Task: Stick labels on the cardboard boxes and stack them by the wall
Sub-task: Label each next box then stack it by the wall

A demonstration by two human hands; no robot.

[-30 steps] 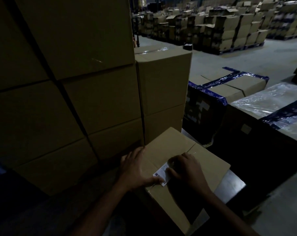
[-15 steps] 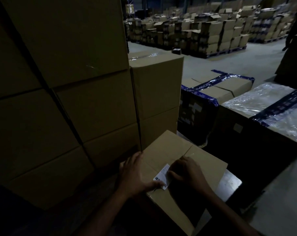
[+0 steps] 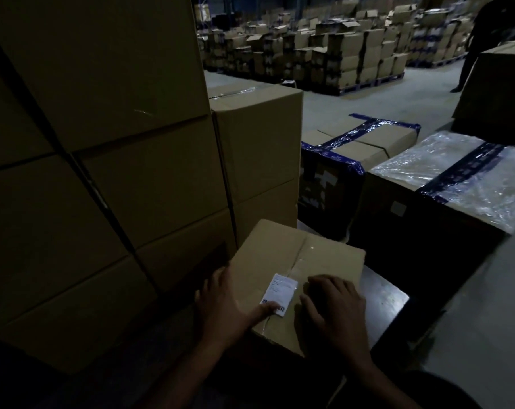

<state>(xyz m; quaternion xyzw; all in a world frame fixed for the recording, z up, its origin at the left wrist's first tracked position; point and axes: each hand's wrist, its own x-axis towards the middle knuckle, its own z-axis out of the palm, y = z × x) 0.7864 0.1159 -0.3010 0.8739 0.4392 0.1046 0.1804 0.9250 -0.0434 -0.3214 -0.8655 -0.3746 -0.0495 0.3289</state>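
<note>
Fingers of both hands lay straight: the left hand (image 3: pixel 225 305) pressed its thumb on the label (image 3: pixel 279 293), the right hand (image 3: pixel 334 308) rested flat on the box (image 3: pixel 282 246) beside it. Label print was unreadable; the box's near edge was hidden by the arms.

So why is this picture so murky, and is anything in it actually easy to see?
Head view: dim overall, the stacked brown cardboard boxes on the left deep in shadow; the small white paper label stands out brightly; glare glints off the clear plastic wrap at right; straight box edges bow, a wide-angle effect.
</note>
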